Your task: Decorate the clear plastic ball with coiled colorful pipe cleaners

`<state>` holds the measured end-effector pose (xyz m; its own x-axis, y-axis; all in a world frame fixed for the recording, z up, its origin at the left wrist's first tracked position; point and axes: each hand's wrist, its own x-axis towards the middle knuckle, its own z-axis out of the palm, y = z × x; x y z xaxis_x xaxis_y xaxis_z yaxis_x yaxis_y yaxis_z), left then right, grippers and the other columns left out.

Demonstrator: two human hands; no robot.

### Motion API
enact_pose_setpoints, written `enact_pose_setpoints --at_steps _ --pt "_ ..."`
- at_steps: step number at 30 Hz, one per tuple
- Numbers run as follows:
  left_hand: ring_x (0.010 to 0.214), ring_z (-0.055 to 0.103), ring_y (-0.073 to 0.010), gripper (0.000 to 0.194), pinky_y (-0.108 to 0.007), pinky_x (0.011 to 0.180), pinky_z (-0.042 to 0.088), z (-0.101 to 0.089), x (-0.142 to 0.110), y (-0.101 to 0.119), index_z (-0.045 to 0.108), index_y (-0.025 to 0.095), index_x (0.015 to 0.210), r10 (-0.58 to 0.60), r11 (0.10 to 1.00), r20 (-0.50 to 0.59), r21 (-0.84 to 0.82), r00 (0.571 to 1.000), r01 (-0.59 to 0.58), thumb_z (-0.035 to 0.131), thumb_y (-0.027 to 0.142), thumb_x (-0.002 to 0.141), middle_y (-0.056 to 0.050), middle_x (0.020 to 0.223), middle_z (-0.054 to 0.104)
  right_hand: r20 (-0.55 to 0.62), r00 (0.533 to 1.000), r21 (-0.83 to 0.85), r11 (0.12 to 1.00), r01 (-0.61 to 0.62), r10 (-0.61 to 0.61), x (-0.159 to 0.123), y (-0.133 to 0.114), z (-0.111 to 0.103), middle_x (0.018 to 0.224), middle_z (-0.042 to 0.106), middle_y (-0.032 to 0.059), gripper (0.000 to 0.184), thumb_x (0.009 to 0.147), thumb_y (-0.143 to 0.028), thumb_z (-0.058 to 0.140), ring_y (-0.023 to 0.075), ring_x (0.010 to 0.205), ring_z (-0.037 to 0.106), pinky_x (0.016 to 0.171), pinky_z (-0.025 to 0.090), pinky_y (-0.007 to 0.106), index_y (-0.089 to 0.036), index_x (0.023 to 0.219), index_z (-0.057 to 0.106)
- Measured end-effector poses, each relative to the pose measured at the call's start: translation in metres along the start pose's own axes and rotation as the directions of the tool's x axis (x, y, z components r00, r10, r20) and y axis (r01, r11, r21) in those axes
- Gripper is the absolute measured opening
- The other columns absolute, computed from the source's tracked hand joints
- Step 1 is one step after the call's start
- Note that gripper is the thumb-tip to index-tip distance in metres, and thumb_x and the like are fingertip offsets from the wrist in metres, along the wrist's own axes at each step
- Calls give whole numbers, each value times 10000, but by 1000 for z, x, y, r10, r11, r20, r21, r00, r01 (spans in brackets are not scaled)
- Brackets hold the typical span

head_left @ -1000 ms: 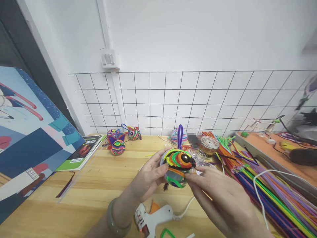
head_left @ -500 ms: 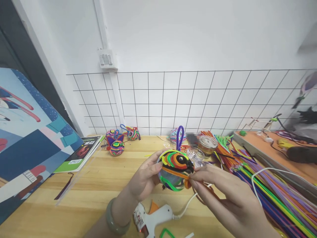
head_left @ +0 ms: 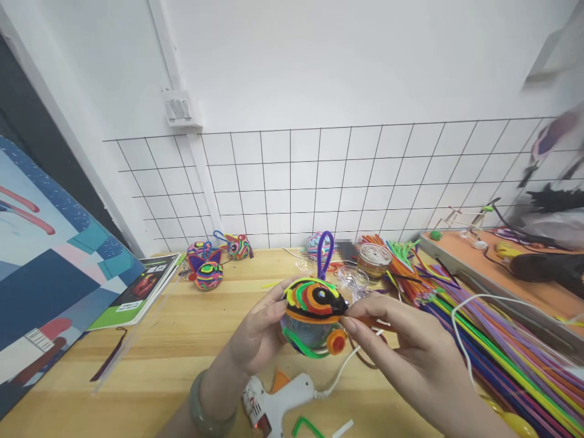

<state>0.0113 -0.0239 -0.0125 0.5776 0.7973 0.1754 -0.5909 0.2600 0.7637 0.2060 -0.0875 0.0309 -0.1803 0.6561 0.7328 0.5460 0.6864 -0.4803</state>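
My left hand (head_left: 258, 334) wraps around a clear ball ornament (head_left: 310, 334) held above the table. Coloured pipe cleaners cover its upper part, with a round black eye (head_left: 322, 296) and a purple loop (head_left: 325, 254) on top. Below, the side is largely bare, with green strands and an orange-red coil (head_left: 336, 342) near the front. My right hand (head_left: 406, 350) pinches an orange pipe cleaner (head_left: 319, 317) at the ball's dark front tip; it runs along the side under a black line. A white glue gun (head_left: 292, 395) lies on the table beneath the ball.
Similar decorated ornaments (head_left: 207, 274) stand at the back left, beside magazines (head_left: 143, 286). Bundles of pipe cleaners (head_left: 483, 340) fill the right side, crossed by a white cable (head_left: 460, 340). Clear plastic pieces (head_left: 353, 278) and a tape roll (head_left: 374, 260) stand behind the ball.
The ball and both hands have shifted left in view. The orange pipe cleaner now lies higher, along the black line, and the orange-red coil has come into sight below the right fingertips.
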Motion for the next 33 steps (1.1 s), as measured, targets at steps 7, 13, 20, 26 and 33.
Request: enact_pose_setpoints --at_steps 7,13,20,26,33 --pt "1057 624 -247 435 -336 903 460 -2 -1 -1 625 224 1215 42 999 36 -16 998 -41 668 282 787 -69 1152 697 -60 998 27 999 -27 29 -2 -3 3 627 615 -40 85 867 -141 597 74 512 564 469 447 166 -197 803 596" --pt "1063 628 -244 448 -333 911 471 1 -2 -1 637 245 1205 48 999 33 -5 998 -48 694 293 764 -62 1174 690 -57 998 25 999 -26 27 -4 -1 5 628 617 -30 93 876 -152 593 80 522 571 473 444 175 -190 791 587" --pt "1088 619 -238 506 -330 940 471 -2 -3 2 646 257 1199 81 996 12 37 997 -82 759 288 707 -57 1199 682 -55 998 76 997 -27 31 -4 -3 5 640 629 -42 102 868 -131 599 59 535 570 479 442 137 -194 787 592" --pt "1078 636 -252 562 -347 905 507 -7 -6 -2 620 284 1227 98 994 10 56 995 -98 780 270 688 -60 1221 673 -77 997 55 998 15 -11 -3 -4 4 693 623 -16 84 883 -131 581 83 618 584 568 475 180 -182 818 592" --pt "1079 638 -239 546 -337 920 502 -2 -5 -1 634 263 1211 123 992 22 29 992 -124 779 237 685 -58 1203 686 -98 995 56 998 12 -7 -4 1 4 771 618 10 70 879 -138 611 127 755 595 668 482 246 -191 833 607"
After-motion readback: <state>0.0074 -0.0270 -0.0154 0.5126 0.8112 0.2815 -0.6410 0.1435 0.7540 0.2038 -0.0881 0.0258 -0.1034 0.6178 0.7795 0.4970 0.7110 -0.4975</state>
